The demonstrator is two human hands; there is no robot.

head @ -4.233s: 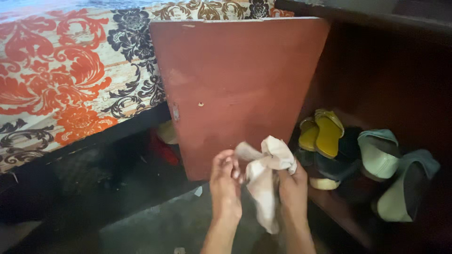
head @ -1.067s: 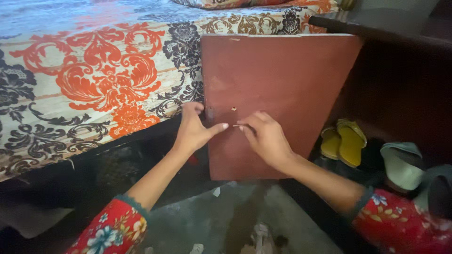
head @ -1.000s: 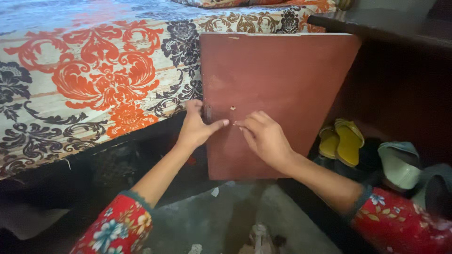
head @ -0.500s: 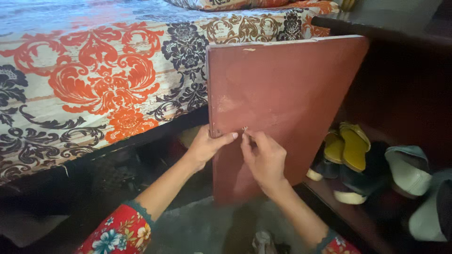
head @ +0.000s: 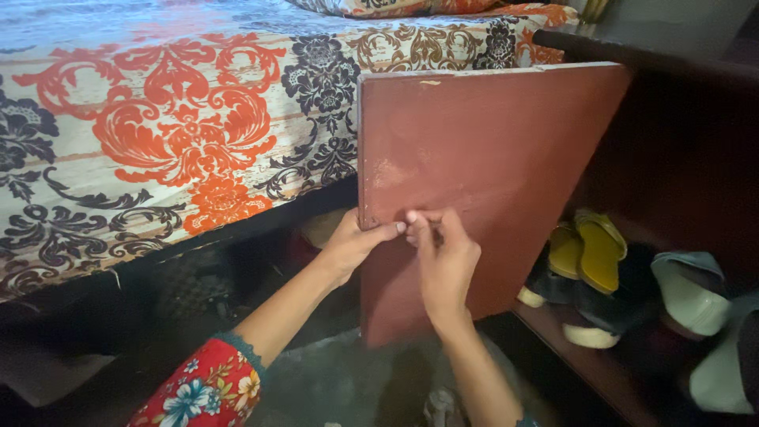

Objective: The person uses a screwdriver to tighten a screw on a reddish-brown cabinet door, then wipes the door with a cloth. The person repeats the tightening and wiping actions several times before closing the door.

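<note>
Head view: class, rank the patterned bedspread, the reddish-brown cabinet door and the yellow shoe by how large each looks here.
1. Patterned bedspread, largest.
2. Reddish-brown cabinet door.
3. Yellow shoe, smallest.
The door stands nearer the camera, so its lead over the shoe is partly perspective.

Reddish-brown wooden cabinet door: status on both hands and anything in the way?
Left hand grips the reddish-brown wooden cabinet door at its free edge. Right hand fingers pinch at its face. Yellow shoes on shelf behind; nothing in the way.

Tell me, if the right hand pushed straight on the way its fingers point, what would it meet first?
The right hand already has its fingertips against the reddish-brown cabinet door, so it would likely just press that panel.
</note>
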